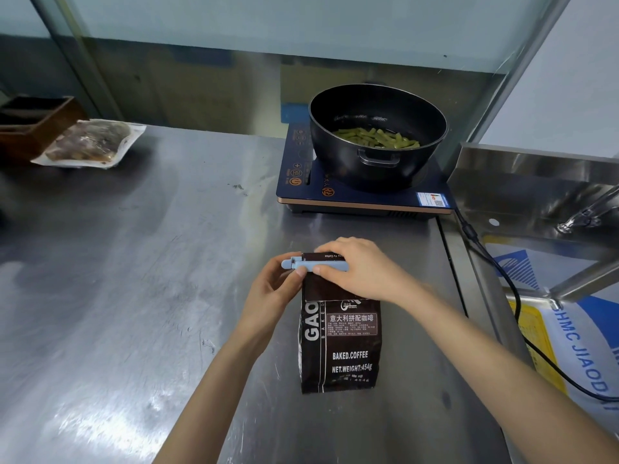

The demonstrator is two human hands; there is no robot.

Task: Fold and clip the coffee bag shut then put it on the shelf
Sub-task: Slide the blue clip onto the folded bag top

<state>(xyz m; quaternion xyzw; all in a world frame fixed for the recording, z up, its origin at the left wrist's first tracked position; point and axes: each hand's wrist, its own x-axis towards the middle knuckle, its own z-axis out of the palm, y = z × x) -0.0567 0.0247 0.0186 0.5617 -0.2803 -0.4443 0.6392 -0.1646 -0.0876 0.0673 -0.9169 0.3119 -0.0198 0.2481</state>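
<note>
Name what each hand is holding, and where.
Both hands hold the blue clip across the coffee bag's folded top: left hand at its hinge end, right hand over the bar.

A single head-worn camera looks forward and steeply down, close above both hands on the scuffed steel counter [140,262].

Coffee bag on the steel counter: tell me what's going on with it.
A person is sealing the coffee bag, which lies flat on the steel counter. Its top is folded over, and a light blue clip sits across the fold. The left hand pinches the clip's hinged end while the right hand presses down along it. The bag has not gone to any shelf yet. Behind, a black pot of green beans sits on an induction cooker.
</note>
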